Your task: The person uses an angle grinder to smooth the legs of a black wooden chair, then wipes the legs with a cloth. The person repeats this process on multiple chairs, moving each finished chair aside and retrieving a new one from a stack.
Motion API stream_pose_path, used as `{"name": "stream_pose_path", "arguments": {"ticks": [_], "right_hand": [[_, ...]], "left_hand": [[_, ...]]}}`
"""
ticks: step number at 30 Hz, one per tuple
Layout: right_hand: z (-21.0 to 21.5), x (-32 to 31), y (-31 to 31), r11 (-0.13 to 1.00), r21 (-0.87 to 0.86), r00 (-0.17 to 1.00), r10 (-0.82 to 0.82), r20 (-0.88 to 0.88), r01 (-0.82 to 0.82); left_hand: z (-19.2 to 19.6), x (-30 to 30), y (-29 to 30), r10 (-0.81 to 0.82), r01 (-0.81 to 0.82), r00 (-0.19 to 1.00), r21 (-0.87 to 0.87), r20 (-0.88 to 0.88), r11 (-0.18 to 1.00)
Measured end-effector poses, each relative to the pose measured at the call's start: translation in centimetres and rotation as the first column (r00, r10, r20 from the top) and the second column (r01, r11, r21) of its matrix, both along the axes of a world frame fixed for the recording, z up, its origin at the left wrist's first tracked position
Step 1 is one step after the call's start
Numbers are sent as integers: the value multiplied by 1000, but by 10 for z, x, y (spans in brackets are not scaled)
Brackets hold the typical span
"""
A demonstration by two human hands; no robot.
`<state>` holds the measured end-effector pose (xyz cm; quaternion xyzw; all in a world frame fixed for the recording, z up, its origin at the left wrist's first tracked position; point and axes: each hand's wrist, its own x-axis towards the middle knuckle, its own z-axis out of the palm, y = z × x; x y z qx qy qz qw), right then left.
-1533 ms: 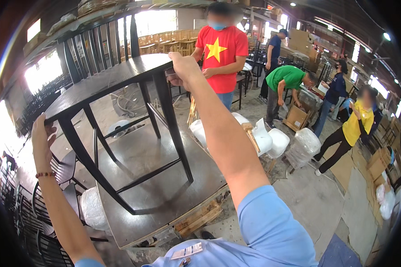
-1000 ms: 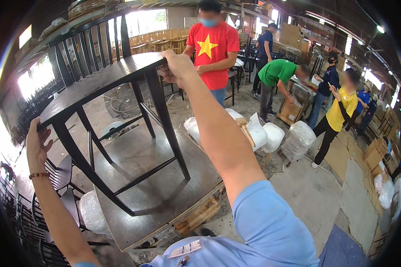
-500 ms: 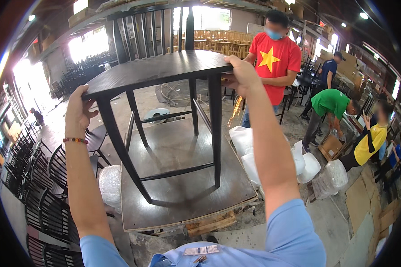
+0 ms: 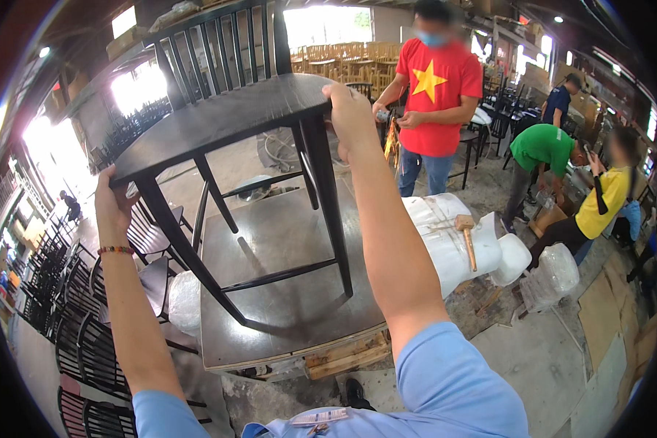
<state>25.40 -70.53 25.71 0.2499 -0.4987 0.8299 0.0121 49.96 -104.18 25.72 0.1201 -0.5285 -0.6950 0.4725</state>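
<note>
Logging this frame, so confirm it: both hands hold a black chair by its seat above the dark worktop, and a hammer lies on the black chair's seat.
Not quite. The head view shows the hammer lying on the white wrapped bundle right of the worktop. The left hand and right hand do hold the black chair by its seat.

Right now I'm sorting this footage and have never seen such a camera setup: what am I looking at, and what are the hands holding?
The picture comes from a wide fisheye camera worn on a person's head, looking down, so straight edges bend. The two forearms in blue sleeves are the wearer's own. The left hand and the right hand each grip an edge of the seat of a black wooden chair, whose legs end near a dark work table. A hammer lies on white wrapped bundles beside it. Other people work behind.
</note>
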Motion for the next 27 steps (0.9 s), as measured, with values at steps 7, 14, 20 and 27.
{"name": "stream_pose_path", "arguments": {"ticks": [7, 14, 20, 27], "right_hand": [[-2, 104, 80, 790, 354, 848, -364, -385, 500], [133, 248, 40, 923, 194, 750, -134, -648, 332], [221, 358, -1, 886, 110, 802, -348, -485, 451], [165, 404, 131, 777, -618, 957, -258, -133, 124]], "left_hand": [[-41, 92, 58, 70, -87, 982, -92, -176, 992], [-98, 191, 176, 63, -119, 928, -131, -367, 984], [-164, 289, 286, 87, -161, 970, -330, -228, 930], [-241, 322, 319, -449, 323, 890, -803, 78, 500]]}}
